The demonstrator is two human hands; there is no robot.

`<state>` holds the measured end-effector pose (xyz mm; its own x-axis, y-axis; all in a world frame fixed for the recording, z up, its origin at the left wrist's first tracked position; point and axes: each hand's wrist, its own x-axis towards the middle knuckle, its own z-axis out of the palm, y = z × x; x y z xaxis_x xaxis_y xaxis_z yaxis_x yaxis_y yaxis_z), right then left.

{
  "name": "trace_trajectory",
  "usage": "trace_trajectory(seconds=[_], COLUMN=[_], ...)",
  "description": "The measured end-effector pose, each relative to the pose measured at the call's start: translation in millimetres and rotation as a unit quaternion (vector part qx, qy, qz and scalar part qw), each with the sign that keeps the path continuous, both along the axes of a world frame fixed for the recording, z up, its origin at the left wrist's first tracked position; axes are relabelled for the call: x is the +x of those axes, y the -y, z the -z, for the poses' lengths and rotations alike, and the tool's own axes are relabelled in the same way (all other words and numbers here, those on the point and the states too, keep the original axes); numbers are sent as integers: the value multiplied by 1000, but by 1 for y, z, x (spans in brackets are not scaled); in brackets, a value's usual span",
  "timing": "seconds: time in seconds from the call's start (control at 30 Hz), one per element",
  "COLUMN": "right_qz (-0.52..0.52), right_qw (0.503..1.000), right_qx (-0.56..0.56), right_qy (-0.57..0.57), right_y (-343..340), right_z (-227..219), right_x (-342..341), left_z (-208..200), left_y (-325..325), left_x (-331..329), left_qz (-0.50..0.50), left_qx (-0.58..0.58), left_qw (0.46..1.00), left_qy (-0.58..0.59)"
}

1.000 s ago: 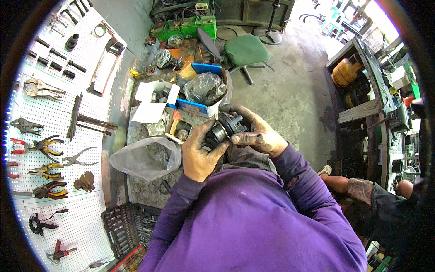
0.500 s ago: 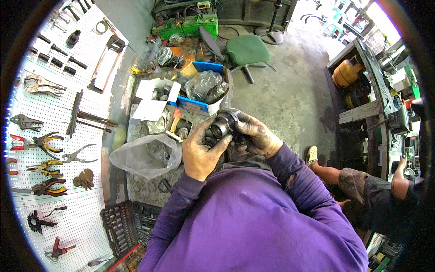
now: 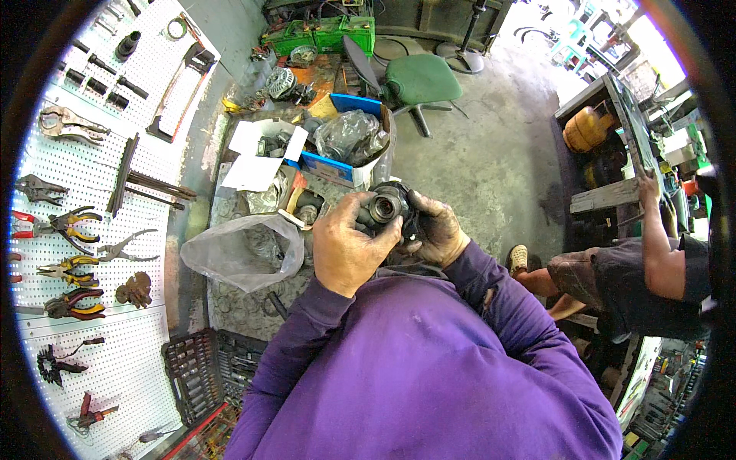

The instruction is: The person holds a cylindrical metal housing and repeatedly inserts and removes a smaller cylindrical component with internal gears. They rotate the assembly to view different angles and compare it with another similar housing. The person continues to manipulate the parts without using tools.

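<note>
A dark, greasy cylindrical metal part (image 3: 386,207) with a round, stepped opening is held up in front of my waist. My left hand (image 3: 346,244) grips its left side, the thumb pressed near the rim and the fingers curled behind. From the right, my right hand (image 3: 440,230) wraps round the body of the same part. The open end with its inner ring now faces up toward me. Its far side and underside are hidden by my fingers, and I cannot make out its exact kind.
Left of my hands lie a clear plastic bag (image 3: 244,257), white cardboard flaps (image 3: 255,170) and a blue box (image 3: 328,167) with bagged parts. Tools hang on a pegboard (image 3: 73,264). A green chair (image 3: 420,81) stands ahead. Another person (image 3: 640,280) is at a bench on the right.
The metal part has been turned so its opening points more toward me. My hands stay around it. At right, the other person's arm has reached forward to the bench.
</note>
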<state>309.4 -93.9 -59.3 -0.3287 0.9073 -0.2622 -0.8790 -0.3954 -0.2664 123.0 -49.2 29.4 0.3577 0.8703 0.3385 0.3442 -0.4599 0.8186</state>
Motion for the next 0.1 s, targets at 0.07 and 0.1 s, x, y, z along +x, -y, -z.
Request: trace_trajectory(seconds=[0.07,0.1], right_qz=[-14,-20], right_qw=[1000,999], right_qx=[15,20], right_qy=[-18,-34], right_y=[-2,-3], right_z=[3,5], right_x=[0,0], left_z=[1,2], left_y=[0,0], left_x=[-1,-1], left_qz=[-3,-6], left_qx=[-14,-25], left_qw=[1000,1000], left_qy=[-1,-2])
